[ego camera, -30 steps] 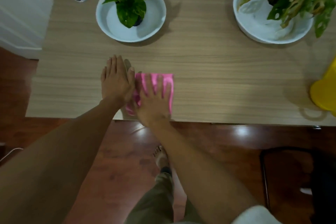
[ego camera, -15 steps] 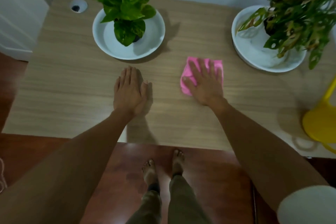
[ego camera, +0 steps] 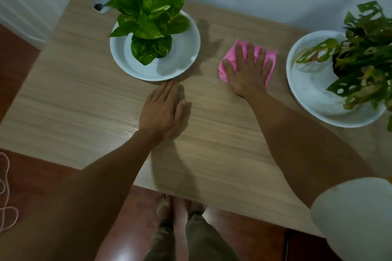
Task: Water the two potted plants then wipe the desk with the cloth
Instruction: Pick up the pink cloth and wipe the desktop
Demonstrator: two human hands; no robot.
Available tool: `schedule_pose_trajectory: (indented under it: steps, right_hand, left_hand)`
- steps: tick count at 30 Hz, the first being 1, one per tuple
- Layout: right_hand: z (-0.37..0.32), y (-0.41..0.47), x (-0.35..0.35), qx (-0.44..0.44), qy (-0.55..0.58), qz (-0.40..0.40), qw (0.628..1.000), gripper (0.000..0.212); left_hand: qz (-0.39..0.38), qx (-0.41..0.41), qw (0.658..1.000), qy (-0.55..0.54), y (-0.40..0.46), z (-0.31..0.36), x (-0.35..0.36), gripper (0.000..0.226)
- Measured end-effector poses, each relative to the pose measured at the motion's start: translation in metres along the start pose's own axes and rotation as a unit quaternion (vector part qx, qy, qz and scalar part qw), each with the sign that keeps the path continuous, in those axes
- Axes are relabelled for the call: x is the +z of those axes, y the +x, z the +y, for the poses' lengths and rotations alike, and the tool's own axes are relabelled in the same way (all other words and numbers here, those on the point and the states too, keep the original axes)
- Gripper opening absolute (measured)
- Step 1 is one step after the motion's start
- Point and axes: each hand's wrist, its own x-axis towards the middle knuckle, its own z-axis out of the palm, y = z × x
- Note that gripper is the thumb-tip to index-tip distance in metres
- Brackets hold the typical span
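A pink cloth (ego camera: 231,59) lies on the wooden desk (ego camera: 74,101) between the two plants. My right hand (ego camera: 247,72) presses flat on it with fingers spread. My left hand (ego camera: 164,110) rests flat on the bare desk, fingers together, just in front of the left saucer. A bright green plant (ego camera: 146,6) stands in a white saucer (ego camera: 184,57) at the back left. A darker plant with holed leaves (ego camera: 360,53) stands in a white saucer (ego camera: 314,95) at the right.
A round cable hole (ego camera: 100,6) is in the desk's back left corner. A white wall runs behind the desk. A white cabinet (ego camera: 25,0) stands to the left. My feet (ego camera: 176,207) are on the red-brown floor below the desk's front edge.
My right hand has slid the pink cloth from the front edge beside my left hand away and to the right, up between the two saucers. My left hand has stayed flat on the desk.
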Motion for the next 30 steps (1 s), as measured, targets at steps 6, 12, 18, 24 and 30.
schedule_pose_trajectory:
  steps: [6,12,18,24,30]
  right_hand:
    - [-0.041,-0.008,0.014,-0.103,-0.028,-0.003,0.994,0.076]
    - [-0.085,-0.077,0.042,-0.088,-0.015,-0.002,0.996,0.076]
    - [-0.161,-0.171,0.08,-0.135,-0.01,0.008,0.991,0.074]
    - [-0.181,-0.244,0.117,-0.254,-0.055,0.01,0.965,0.081]
    - [-0.123,-0.292,0.115,-0.331,-0.08,0.044,0.939,0.059]
  left_hand:
    - [0.017,-0.031,0.999,0.027,-0.025,-0.028,-0.011,0.056]
    - [0.024,-0.132,0.991,0.006,-0.059,-0.055,-0.026,0.062]
    - [0.027,-0.133,0.991,0.006,-0.095,-0.077,-0.046,0.066]
    - [0.023,-0.11,0.994,0.013,-0.124,-0.088,-0.057,0.067]
    - [0.016,-0.066,0.998,-0.008,-0.145,-0.071,-0.058,0.065]
